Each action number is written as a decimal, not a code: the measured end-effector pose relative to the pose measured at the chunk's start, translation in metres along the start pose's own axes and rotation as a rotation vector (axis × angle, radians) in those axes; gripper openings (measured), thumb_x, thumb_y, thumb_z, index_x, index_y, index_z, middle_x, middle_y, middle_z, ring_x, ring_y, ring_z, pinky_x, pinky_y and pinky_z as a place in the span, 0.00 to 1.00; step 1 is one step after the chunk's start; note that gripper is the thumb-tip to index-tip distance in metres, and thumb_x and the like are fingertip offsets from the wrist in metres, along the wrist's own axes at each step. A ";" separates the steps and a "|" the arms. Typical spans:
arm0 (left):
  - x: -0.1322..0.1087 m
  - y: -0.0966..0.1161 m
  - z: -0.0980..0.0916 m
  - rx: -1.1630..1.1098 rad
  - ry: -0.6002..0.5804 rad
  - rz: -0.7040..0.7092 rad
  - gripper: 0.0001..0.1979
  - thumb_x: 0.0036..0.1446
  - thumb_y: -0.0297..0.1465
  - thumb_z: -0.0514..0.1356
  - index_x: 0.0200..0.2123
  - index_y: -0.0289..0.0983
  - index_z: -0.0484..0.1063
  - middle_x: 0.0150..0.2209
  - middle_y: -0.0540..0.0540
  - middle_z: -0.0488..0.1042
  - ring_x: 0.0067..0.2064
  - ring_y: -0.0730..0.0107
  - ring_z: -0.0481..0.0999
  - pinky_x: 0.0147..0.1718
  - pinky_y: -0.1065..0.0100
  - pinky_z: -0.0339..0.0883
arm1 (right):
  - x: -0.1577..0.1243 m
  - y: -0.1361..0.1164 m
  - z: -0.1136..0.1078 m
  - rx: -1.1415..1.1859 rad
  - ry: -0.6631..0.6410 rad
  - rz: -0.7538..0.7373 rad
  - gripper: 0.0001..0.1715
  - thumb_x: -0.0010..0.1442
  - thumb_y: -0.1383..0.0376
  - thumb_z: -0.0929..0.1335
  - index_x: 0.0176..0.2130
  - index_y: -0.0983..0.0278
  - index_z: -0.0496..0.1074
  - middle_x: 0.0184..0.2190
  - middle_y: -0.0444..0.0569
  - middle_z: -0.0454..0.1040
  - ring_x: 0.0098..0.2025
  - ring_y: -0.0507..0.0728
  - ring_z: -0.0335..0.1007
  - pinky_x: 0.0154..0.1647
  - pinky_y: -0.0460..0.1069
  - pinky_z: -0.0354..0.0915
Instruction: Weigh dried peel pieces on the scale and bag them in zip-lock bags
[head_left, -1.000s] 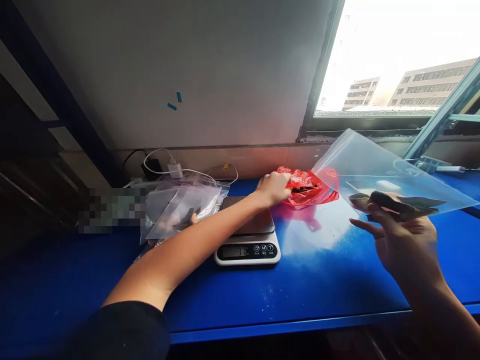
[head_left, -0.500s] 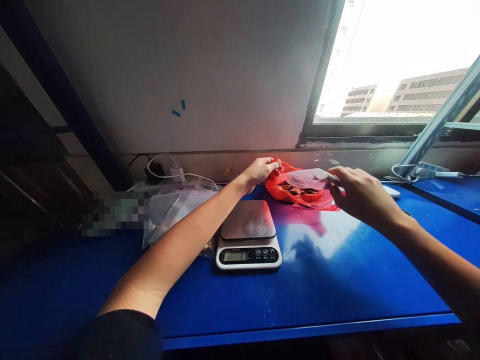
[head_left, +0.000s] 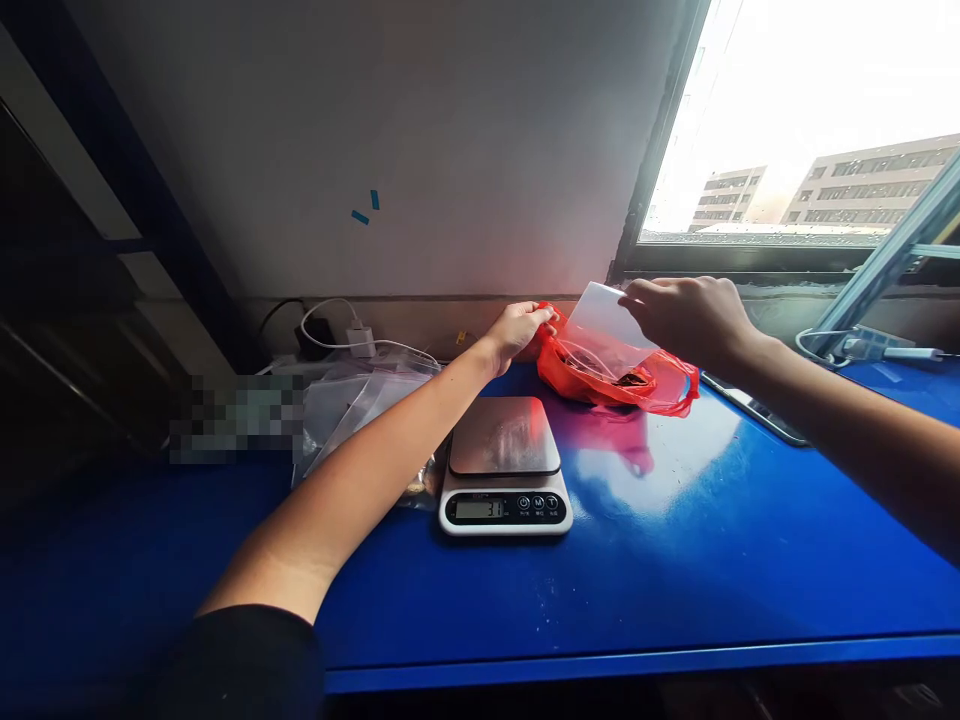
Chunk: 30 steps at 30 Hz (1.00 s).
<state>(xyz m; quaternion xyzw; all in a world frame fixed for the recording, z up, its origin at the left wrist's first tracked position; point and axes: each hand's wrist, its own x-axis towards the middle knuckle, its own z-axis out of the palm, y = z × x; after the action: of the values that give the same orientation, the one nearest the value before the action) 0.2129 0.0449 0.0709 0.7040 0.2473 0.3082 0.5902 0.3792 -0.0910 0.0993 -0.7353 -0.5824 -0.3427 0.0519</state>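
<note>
A thin red plastic bag (head_left: 574, 378) lies open behind and right of the kitchen scale, with dark brown pieces (head_left: 637, 379) inside. My left hand (head_left: 517, 332) pinches the bag's left rim. Over the bag's mouth, my right hand (head_left: 686, 315) grips a translucent plastic scoop (head_left: 606, 330), tilted with its lower end inside the bag. How much that end holds is hard to see. The kitchen scale (head_left: 505, 440) has a bare metal plate, and its display appears to read 3.1.
Clear zip bags (head_left: 352, 405) lie left of the scale, partly behind my left arm. A white charger (head_left: 361, 341) with a cable is by the wall. A phone (head_left: 757, 408) lies under my right forearm. A metal frame (head_left: 862, 285) stands at the right of the blue table (head_left: 637, 590).
My right hand has risen and turned, tipping the scoop from nearly level to steep, lower end in the bag. My left hand still holds the rim. The view has shifted slightly.
</note>
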 end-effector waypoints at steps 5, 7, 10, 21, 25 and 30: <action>-0.007 0.004 0.001 0.121 0.116 0.037 0.04 0.63 0.30 0.58 0.38 0.35 0.68 0.39 0.44 0.73 0.38 0.70 0.73 0.38 0.68 0.67 | 0.017 0.022 -0.019 -0.006 0.056 0.145 0.25 0.70 0.56 0.58 0.50 0.68 0.75 0.33 0.59 0.78 0.35 0.56 0.72 0.30 0.52 0.45; -0.022 0.004 -0.001 0.185 0.154 0.081 0.06 0.62 0.31 0.60 0.40 0.35 0.68 0.46 0.41 0.72 0.47 0.66 0.71 0.45 0.67 0.66 | 0.008 0.031 -0.032 0.111 0.125 0.211 0.24 0.70 0.59 0.57 0.48 0.68 0.76 0.35 0.56 0.78 0.36 0.54 0.71 0.32 0.52 0.48; -0.059 0.003 -0.009 0.280 0.057 0.165 0.14 0.63 0.35 0.59 0.49 0.34 0.67 0.55 0.37 0.69 0.55 0.59 0.69 0.52 0.62 0.64 | -0.027 0.037 -0.052 0.374 0.133 0.244 0.20 0.69 0.61 0.59 0.43 0.66 0.76 0.26 0.46 0.75 0.27 0.47 0.66 0.33 0.52 0.54; -0.144 0.002 -0.040 -0.105 0.138 0.105 0.16 0.65 0.31 0.57 0.54 0.35 0.60 0.37 0.46 0.75 0.39 0.70 0.76 0.40 0.68 0.68 | -0.095 -0.059 -0.028 1.645 -0.239 0.132 0.24 0.66 0.45 0.62 0.45 0.61 0.70 0.22 0.44 0.71 0.22 0.51 0.66 0.23 0.48 0.60; -0.148 0.005 -0.061 -0.171 0.222 -0.009 0.10 0.60 0.26 0.59 0.46 0.35 0.67 0.27 0.53 0.69 0.24 0.79 0.65 0.25 0.75 0.61 | -0.089 -0.058 -0.027 1.713 -0.483 -0.067 0.38 0.64 0.37 0.55 0.46 0.62 0.73 0.26 0.47 0.73 0.29 0.53 0.68 0.29 0.50 0.61; -0.167 0.000 -0.057 0.166 -0.199 -0.034 0.16 0.60 0.31 0.60 0.51 0.36 0.66 0.25 0.52 0.71 0.23 0.77 0.63 0.21 0.75 0.55 | -0.091 -0.078 -0.032 1.605 -0.687 0.009 0.28 0.64 0.43 0.61 0.33 0.63 0.73 0.24 0.46 0.71 0.27 0.52 0.65 0.27 0.48 0.58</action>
<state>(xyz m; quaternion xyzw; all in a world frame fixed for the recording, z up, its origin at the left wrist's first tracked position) 0.0566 -0.0353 0.0538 0.7730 0.2243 0.2053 0.5568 0.2880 -0.1563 0.0475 -0.5417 -0.6285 0.4119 0.3768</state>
